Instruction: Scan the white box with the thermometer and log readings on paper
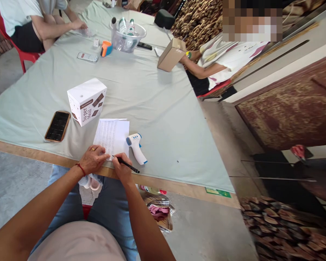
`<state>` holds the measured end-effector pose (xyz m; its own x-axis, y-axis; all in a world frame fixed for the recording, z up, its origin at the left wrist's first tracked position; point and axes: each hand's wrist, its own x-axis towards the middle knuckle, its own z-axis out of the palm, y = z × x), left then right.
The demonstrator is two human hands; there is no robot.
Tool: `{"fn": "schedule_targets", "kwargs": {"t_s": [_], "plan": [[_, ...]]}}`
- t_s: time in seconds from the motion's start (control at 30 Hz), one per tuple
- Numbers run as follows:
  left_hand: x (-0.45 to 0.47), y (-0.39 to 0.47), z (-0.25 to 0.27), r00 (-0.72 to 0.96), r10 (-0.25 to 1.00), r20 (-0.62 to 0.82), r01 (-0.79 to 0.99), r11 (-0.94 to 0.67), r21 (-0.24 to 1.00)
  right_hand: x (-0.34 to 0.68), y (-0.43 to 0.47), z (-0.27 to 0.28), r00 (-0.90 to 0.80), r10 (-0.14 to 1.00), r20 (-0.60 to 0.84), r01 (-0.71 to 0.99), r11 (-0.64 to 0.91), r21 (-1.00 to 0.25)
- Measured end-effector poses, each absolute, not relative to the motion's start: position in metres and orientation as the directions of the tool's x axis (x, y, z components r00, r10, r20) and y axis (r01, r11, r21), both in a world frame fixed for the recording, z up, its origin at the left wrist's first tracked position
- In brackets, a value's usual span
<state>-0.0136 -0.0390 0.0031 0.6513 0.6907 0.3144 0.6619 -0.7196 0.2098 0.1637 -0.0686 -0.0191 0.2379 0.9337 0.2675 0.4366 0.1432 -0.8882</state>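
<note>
Black pen (130, 167), grasped in the grip of the right hand (122, 169), tip at the written paper (121, 136) on the desk (165, 108); left hand (93, 158), grasping nothing, laid over the paper's lower left; step, seemingly writing; next stroke would need steadied paper.

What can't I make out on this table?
In the head view:
Writing on the paper: too small to read.
Paper's lower left corner: hidden under the left hand.
Gripped part of the pen: covered by the right hand.
Text on the phone: too small.
</note>
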Motion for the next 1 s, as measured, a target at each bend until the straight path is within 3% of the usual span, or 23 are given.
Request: {"fn": "schedule_targets", "kwargs": {"t_s": [1.0], "plan": [[-0.0132, -0.039, 0.0047, 0.661, 0.697, 0.278, 0.664, -0.716, 0.216, 0.1642, -0.0691, -0.0194, 0.268, 0.926, 0.266, 0.46, 0.12, -0.88]]}}
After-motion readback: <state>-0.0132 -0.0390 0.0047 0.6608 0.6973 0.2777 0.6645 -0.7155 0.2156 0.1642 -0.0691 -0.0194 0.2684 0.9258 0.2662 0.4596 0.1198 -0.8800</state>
